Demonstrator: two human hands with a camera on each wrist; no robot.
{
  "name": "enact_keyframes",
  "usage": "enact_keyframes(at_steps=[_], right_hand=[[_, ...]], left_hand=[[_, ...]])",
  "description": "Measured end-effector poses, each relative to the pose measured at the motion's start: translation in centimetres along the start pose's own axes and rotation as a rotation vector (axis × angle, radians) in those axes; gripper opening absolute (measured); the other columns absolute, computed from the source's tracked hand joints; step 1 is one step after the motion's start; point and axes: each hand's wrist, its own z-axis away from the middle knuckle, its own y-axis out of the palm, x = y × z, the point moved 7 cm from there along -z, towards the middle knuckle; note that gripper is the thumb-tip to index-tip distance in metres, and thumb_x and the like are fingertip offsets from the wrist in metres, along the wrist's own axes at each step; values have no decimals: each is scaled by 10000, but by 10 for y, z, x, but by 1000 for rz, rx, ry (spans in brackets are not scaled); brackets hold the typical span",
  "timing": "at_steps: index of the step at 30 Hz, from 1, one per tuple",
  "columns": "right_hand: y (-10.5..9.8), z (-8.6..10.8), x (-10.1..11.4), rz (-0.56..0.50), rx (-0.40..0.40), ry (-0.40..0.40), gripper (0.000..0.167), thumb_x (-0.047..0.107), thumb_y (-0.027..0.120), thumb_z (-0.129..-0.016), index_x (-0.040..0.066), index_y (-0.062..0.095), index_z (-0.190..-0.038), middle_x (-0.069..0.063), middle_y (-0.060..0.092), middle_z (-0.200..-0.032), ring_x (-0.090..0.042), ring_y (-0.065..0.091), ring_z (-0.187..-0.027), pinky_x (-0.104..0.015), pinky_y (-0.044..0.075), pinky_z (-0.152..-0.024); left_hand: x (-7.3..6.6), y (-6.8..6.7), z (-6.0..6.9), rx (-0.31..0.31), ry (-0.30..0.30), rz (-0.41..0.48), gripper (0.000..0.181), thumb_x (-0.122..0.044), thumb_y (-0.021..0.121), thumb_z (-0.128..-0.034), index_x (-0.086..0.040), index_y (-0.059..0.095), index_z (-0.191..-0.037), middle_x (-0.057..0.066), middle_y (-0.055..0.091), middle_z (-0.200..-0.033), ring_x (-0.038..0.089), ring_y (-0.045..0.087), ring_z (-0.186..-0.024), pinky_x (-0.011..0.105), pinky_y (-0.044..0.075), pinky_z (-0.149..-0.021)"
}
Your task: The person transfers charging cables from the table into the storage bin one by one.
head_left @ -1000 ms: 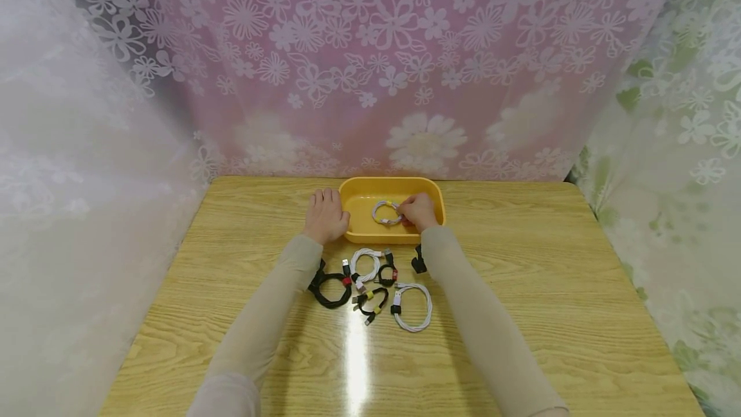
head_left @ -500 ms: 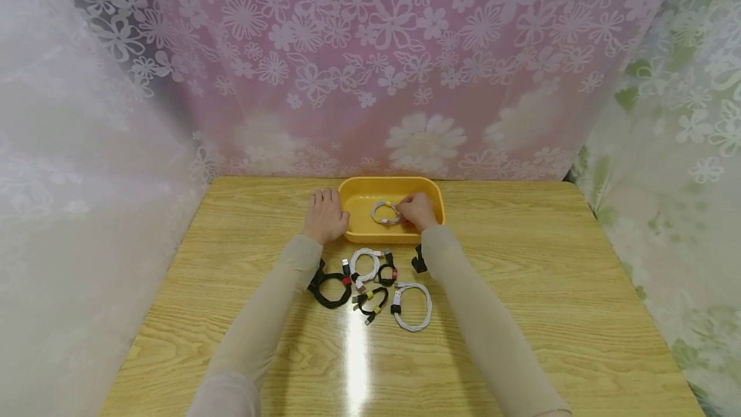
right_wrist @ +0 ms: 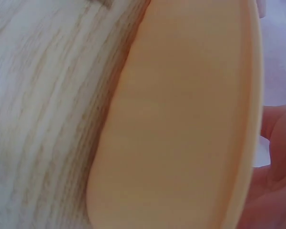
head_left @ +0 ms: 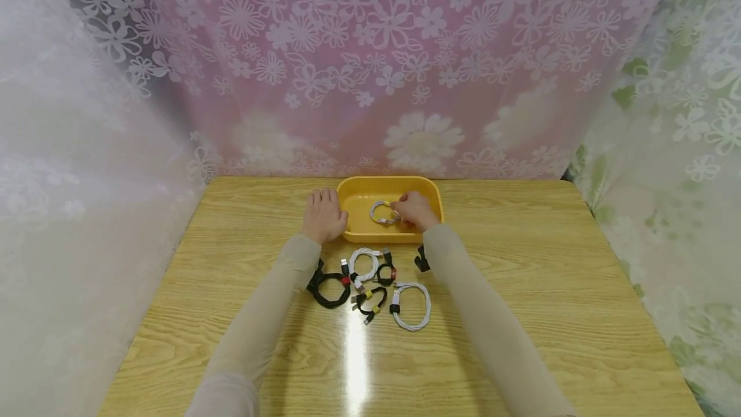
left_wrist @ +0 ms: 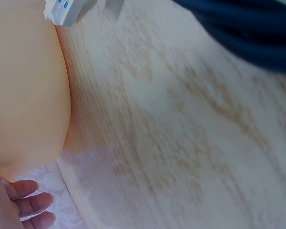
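A yellow bin (head_left: 376, 237) stands at the far side of the table. In it lies a coiled white cable (head_left: 372, 213) with yellow ties. My right hand (head_left: 417, 209) reaches over the bin's right front and pinches the coil at its right side; its fingertips partly cover the cable there. In the right wrist view the bin's wall (right_wrist: 171, 114) hides the cable, and part of the hand (right_wrist: 276, 176) shows beyond the rim. My left hand (head_left: 324, 215) rests at the bin's left side, fingers extended, thumb against the bin. Its fingertips (left_wrist: 35, 204) show past the bin's corner in the left wrist view.
In front of the bin lie a black coiled cable (head_left: 331, 305), a white coil (head_left: 352, 267), a small black coil with a red tie (head_left: 393, 273), a black cable with yellow ties (head_left: 375, 309) and another white coil (head_left: 428, 307). A floral curtain (head_left: 359, 69) hangs behind the table.
My right fingertips have shifted slightly left over the coil in the bin. The left hand and the cables on the table keep their places; the head view has moved a little.
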Motion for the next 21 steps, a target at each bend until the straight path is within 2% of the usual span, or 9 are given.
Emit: enact_keyframes(at_steps=[3,5,8,10,12,16,21], right_hand=[[-1,2,2,31,16,-9,449,264,571,-982,-29,460,-1303,-58,479,-689,-144,374,-471,-354,405,-567],[-3,3,3,85,8,-17,515,292,567,-983,-31,434,-1361,-91,527,-740,-126,350,-461,-329,387,-550],[-8,8,8,201,-27,-52,572,340,565,-978,-32,441,-1395,-175,604,-1036,-151,455,-583,-320,442,-630],[-10,11,12,231,-33,-68,584,352,560,-977,-29,441,-1402,-220,573,-1219,-206,530,-715,-362,477,-716],[-13,15,16,256,-44,-88,578,362,557,-975,-25,456,-1392,-223,521,-1332,-268,575,-883,-409,490,-814],[-15,21,21,262,-57,-117,553,376,558,-974,-8,486,-1365,-217,524,-1343,-343,569,-1060,-466,477,-894],[-17,31,29,264,-81,-180,526,370,562,-976,-11,529,-1338,-202,570,-1266,-344,563,-1098,-479,473,-898]], left_hand=[[0,0,0,-25,8,4,306,-242,446,-952,31,471,-1089,203,464,-1046,391,422,-1010,481,334,-908],[0,0,0,-34,11,6,308,-243,444,-951,32,471,-1087,203,464,-1043,393,422,-1006,484,334,-907],[1,1,0,-20,8,8,307,-241,450,-967,34,471,-1101,207,463,-1057,396,417,-1014,487,329,-912],[1,1,0,-5,5,10,306,-237,446,-976,35,469,-1114,211,462,-1070,396,413,-1025,485,323,-917],[1,1,0,9,2,7,304,-237,444,-981,34,463,-1118,211,456,-1072,395,406,-1028,483,317,-920],[1,3,0,25,-1,6,299,-238,434,-986,30,456,-1116,204,447,-1067,389,396,-1027,477,311,-922],[1,3,-1,40,-9,8,291,-234,425,-988,27,449,-1113,199,437,-1068,384,385,-1021,471,302,-917]])
